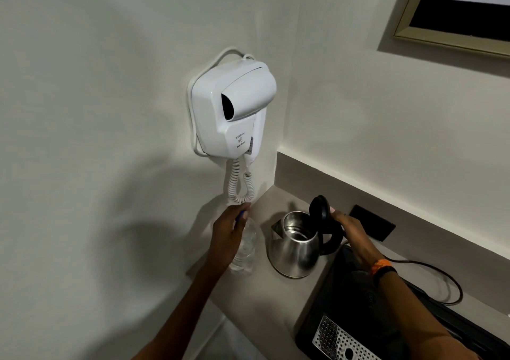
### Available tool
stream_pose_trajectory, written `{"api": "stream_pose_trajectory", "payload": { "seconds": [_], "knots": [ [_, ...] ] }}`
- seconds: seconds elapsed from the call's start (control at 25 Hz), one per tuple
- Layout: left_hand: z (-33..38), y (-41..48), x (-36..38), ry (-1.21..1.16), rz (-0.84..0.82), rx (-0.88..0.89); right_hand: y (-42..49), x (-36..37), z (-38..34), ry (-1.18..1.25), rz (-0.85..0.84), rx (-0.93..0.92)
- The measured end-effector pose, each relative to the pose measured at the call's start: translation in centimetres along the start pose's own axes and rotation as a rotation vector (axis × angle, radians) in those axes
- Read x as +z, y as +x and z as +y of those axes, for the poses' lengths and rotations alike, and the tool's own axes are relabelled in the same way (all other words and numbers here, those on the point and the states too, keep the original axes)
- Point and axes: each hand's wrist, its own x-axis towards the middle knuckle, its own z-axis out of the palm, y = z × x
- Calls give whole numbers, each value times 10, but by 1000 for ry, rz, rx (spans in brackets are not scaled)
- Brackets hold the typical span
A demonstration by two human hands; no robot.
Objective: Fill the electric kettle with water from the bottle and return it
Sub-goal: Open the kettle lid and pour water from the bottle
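Observation:
A steel electric kettle (294, 247) stands on the grey counter (265, 301), its black lid (318, 207) tipped up and the inside showing. My right hand (349, 228) rests on the black handle behind the lid, fingers wrapped around its top. Left of the kettle stands a clear plastic water bottle (245, 249), upright, close to the counter's left edge. My left hand (229, 232) is wrapped around its upper part, with the fingertips at the blue cap.
A white wall-hung hair dryer (234, 108) with a coiled cord (240, 185) hangs just above the bottle. A black coffee machine with a perforated drip tray (339, 337) sits front right. A black cable (441, 282) and a black wall socket (372, 223) lie behind.

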Motion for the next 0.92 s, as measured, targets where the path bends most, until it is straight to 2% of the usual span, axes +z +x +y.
{"api": "stream_pose_trajectory", "payload": {
  "seconds": [0.4,0.64,0.92],
  "knots": [
    [-8,-3,19,-261,102,-118,1,2,7,44,13,30],
    [-9,5,24,-207,155,-82,1,4,6,84,37,51],
    [-9,3,36,-85,30,40,4,5,5,84,62,63]
  ]
}}
